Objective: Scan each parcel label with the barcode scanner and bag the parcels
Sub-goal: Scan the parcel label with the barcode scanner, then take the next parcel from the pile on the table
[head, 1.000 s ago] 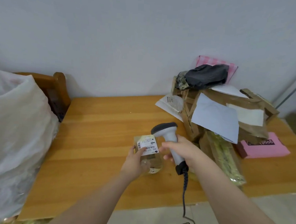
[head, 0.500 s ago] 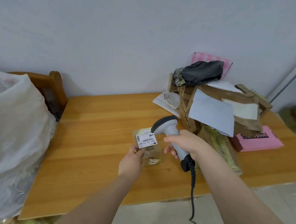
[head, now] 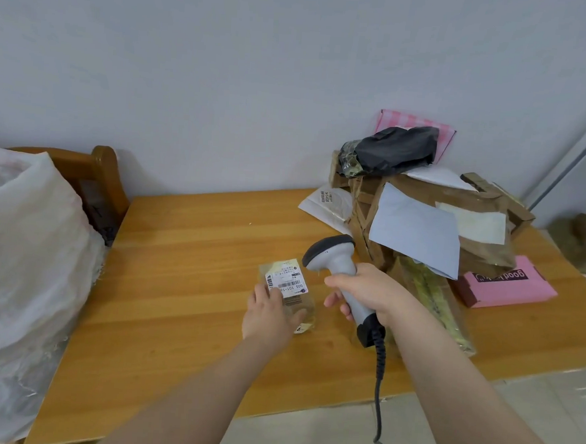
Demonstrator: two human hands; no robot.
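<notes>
On a wooden bench (head: 187,249) against a pale wall (head: 259,82), the left hand (head: 268,314) grips a small labelled parcel (head: 292,299) near the middle, while the right hand (head: 366,291) clasps a corded barcode scanner (head: 334,258), its head just beside the label (head: 286,281). A white sack (head: 25,257) bulges at left; piled parcels (head: 440,210) sit right.

Soft, even light leaves only faint shadows on the orange-brown wooden table (head: 187,249) and pale grey wall (head: 224,80). The big white plastic sack (head: 25,257) at near left looks washed out, and wide-angle distortion bows the table's edges.
</notes>
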